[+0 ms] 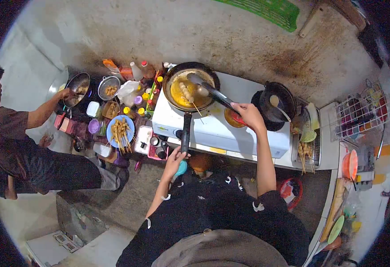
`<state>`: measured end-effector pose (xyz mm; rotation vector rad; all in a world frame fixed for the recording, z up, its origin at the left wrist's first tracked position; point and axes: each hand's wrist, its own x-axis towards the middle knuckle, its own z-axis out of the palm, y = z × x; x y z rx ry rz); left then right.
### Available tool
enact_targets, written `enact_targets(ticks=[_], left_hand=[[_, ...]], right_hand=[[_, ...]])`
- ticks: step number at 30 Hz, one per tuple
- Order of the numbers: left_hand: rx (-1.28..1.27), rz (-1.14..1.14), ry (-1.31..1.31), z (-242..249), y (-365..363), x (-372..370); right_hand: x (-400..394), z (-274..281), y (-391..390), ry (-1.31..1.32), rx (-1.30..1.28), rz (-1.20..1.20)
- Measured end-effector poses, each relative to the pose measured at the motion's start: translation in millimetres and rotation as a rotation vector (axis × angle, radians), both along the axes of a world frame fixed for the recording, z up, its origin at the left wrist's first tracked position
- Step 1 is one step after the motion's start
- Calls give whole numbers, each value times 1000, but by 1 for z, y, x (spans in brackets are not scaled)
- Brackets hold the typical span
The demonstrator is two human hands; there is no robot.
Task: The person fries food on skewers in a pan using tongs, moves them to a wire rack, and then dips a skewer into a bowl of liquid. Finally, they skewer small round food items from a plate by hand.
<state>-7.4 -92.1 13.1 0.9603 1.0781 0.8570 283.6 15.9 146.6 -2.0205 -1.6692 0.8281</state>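
A black pan (190, 86) is filled with yellow-orange oil, in which pale skewered balls (185, 92) are seen. The stove (217, 127) beneath is white. A dark ladle (213, 92) is shown over the oil. Yellowish-brown skewers are laid on a blue plate (120, 131). Yellow caps are carried by the bottles (144, 98). A green mat (266, 11) is seen on grey, stained concrete. Black sleeves are marked with small white shapes.

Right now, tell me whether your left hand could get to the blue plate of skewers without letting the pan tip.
Probably not. The left hand grips the black frying pan's handle; the blue plate of skewers lies further left, past small containers, so reaching it means letting go.
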Motion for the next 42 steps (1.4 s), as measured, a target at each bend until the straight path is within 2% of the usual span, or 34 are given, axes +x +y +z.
enact_targets(ticks=[2,5,8,11,13,16,19,23,26,29,32,34,38,40,42], left_hand=[[0,0,10,-1,-1,0],[10,9,28,-1,0,1],[6,17,12,-4,0,0],[-6,17,-7,0,-1,1],[-13,28,-5,2,0,1],[-9,24,-1,0,-1,0],[-18,11,-8,-3,1,0],[-7,17,9,-4,-1,0],[5,6,29,-12,-1,-2],[-6,9,4,-11,1,-2],[-20,7,-34,-12,0,-2],[-5,-8,-16,-15,1,-3],[12,-5,-10,-17,1,-3],[11,-14,-7,-11,-1,-2],[8,16,1,-4,-1,0]], right_hand=[[1,-1,-1,-8,45,-18],[-3,9,-3,-15,-33,35],[-3,3,-2,57,-42,-22],[2,-8,1,-95,74,23],[-2,2,0,21,-13,33],[-4,-2,0,-53,51,-54],[-6,2,-2,-44,49,26],[-8,7,-2,21,8,-15],[-3,-1,1,-57,-16,-15],[-2,3,0,79,5,19],[-1,15,-3,19,-71,-31],[2,13,-2,-30,-82,29],[-1,8,0,-4,20,-41],[-4,5,2,-152,67,-31],[-7,7,2,-91,34,-13]])
